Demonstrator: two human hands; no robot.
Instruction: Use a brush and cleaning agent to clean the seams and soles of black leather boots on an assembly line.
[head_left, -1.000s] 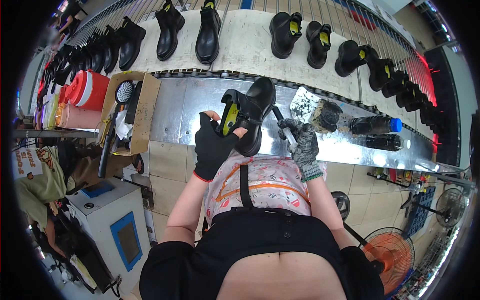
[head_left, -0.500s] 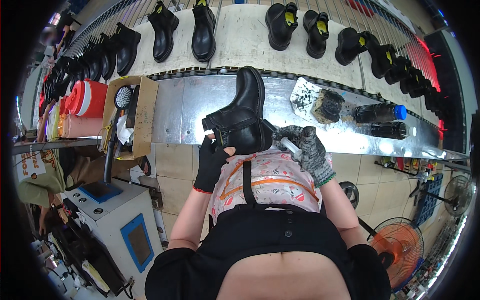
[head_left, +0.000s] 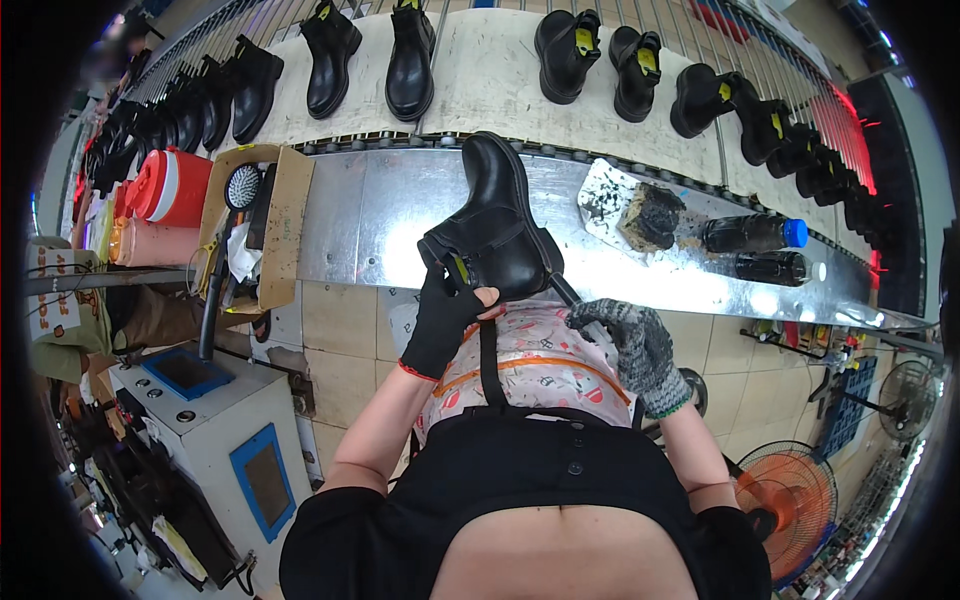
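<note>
A black ankle boot is held upside down in front of me, sole facing away, above my patterned apron. My left hand, in a black glove, grips the boot's opening from below. My right hand, in a grey knit glove, holds a thin dark brush whose tip touches the boot's lower right side. Beyond the boot lies a metal workbench.
A dirty sponge on a stained plate and two dark bottles lie on the bench's right. A cardboard box with a brush stands left, beside a red jug. Several black boots ride the conveyor behind. A fan stands lower right.
The boot has been turned from lying sole-sideways to toe-up and drawn closer to my body. My right hand has come down with the brush to the boot's lower side.
</note>
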